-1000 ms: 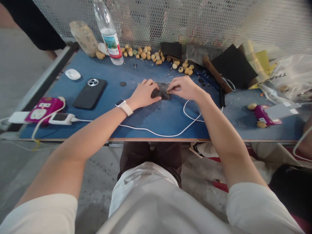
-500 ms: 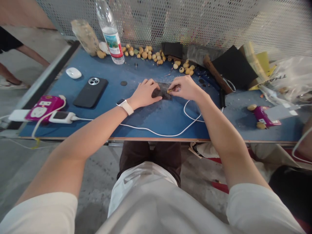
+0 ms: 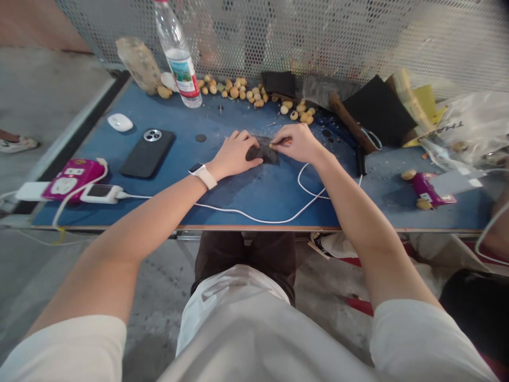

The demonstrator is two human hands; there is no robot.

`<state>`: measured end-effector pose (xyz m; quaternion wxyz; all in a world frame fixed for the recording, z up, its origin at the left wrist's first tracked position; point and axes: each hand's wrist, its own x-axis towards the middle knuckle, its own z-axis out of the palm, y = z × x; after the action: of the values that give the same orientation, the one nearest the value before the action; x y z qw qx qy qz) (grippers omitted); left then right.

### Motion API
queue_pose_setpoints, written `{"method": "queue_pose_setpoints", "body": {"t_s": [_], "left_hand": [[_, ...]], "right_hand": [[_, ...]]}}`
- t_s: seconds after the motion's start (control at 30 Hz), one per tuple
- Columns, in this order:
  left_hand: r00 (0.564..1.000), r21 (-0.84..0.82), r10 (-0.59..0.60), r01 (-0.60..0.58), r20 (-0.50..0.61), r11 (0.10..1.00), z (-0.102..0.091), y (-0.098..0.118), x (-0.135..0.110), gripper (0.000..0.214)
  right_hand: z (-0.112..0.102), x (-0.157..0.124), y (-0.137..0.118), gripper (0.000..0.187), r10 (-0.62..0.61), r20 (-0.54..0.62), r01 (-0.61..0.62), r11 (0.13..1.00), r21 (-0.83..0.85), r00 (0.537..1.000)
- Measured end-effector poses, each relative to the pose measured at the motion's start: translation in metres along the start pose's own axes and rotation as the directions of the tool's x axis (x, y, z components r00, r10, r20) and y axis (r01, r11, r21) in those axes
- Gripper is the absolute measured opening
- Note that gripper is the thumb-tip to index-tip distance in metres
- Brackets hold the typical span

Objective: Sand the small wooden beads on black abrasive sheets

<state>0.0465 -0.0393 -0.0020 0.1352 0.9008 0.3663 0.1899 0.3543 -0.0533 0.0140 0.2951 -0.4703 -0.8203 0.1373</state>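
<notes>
The dark sheet (image 3: 263,152) at the middle of the frame looks matt and gritty, like sandpaper, on a scuffed, matt blue tabletop (image 3: 242,204). At the upper left stands a clear, glossy plastic water bottle (image 3: 177,58), while a matt black phone case (image 3: 146,154) lies left of centre, near a glossy magenta plastic box (image 3: 73,178). A perforated metal screen (image 3: 318,37) runs along the top, and a smooth wooden handle (image 3: 350,122) lies at the upper right.

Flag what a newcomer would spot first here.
Mid-table, the left hand rests on a dark sheet while the right hand pinches a small tan bead against it. Behind them, loose tan beads line the back of the blue worktable, beside a clear water bottle. Toward the left sit a black phone and a magenta device.
</notes>
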Motion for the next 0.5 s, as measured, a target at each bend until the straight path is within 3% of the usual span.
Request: {"method": "queue_pose_setpoints", "body": {"t_s": [0.23,0.5], "left_hand": [[1.0,-0.01,0.002,-0.001,0.022,1.0,-0.002,0.0,0.0,0.047],[1.0,-0.018,0.013,-0.013,0.015,1.0,0.0,-0.002,-0.001,0.049]], "right_hand": [[-0.003,0.0,-0.002,0.029,0.019,0.019,-0.017,0.998,-0.057,1.0],[-0.011,-0.002,-0.006,0.016,-0.108,0.168,0.113,0.993,-0.021,0.98]]}}
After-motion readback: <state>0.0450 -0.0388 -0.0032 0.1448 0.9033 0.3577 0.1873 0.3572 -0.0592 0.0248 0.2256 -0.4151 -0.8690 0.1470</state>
